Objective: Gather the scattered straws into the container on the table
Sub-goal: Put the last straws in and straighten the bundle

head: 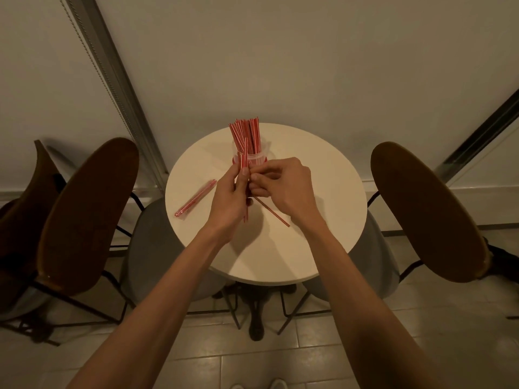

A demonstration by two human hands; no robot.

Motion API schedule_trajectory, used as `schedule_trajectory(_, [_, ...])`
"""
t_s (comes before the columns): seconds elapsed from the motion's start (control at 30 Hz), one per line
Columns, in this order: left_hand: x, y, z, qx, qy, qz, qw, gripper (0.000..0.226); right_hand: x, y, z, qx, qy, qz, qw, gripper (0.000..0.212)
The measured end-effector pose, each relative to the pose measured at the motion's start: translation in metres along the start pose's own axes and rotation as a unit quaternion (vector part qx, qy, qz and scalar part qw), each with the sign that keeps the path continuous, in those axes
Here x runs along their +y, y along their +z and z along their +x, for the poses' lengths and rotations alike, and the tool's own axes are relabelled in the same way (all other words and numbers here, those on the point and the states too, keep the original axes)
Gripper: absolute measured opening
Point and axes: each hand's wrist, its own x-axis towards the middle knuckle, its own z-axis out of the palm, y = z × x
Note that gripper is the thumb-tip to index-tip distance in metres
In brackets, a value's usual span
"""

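Straws (243,160) upright in left hand (228,200)

Thin red-and-white striped straws (244,133) stand fanned in a clear plastic container (259,158), upright just above the frame's centre on the tabletop (309,234). In front of it a smaller bunch (243,160) stands nearly vertical, gripped by the left hand (229,197). The right hand (283,183) seems to pinch it too. Left of centre a loose cluster (195,198) lies flat on a diagonal, possibly wrapped. A single straw (273,213) lies slanted just below the right hand.
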Motion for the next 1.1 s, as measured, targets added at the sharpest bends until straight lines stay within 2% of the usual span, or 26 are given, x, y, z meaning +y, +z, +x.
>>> schedule_trajectory(0.13, [-0.006,0.0,0.002,0.006,0.005,-0.009,1.0,0.034,-0.016,-0.005,0.011,0.072,-0.131,-0.101,0.984,0.016])
schedule_trajectory(0.27, [-0.008,0.004,-0.001,-0.021,0.036,-0.004,0.999,0.039,-0.031,-0.003,0.013,0.013,-0.238,-0.163,0.957,0.042])
schedule_trajectory(0.4, [-0.015,0.004,0.001,-0.047,0.023,0.003,0.999,0.05,-0.029,-0.002,0.01,-0.039,-0.248,-0.204,0.946,0.048])
schedule_trajectory(0.63, [-0.017,0.003,0.0,-0.024,0.031,-0.005,0.999,0.045,-0.014,0.002,0.008,-0.06,-0.259,-0.225,0.937,0.044])
schedule_trajectory(0.77, [-0.02,0.003,-0.003,-0.028,0.001,-0.014,0.999,0.047,-0.006,0.005,0.005,-0.066,-0.232,-0.221,0.945,0.049])
schedule_trajectory(0.83, [-0.019,0.002,-0.002,-0.019,-0.02,0.006,1.0,0.044,-0.005,0.003,0.006,-0.035,-0.207,-0.198,0.958,0.048])
schedule_trajectory(0.93, [-0.015,-0.002,0.002,0.01,-0.052,-0.007,0.999,0.033,0.005,-0.004,0.009,0.023,-0.117,-0.236,0.964,0.031])
schedule_trajectory(1.0, [-0.013,-0.004,0.005,0.027,-0.082,-0.043,0.995,0.031,0.013,-0.007,0.01,-0.019,-0.02,-0.346,0.938,0.013])
schedule_trajectory(1.1, [-0.013,-0.004,0.008,0.052,-0.11,-0.092,0.988,0.024,0.015,-0.003,0.001,-0.12,0.088,-0.435,0.888,0.026])
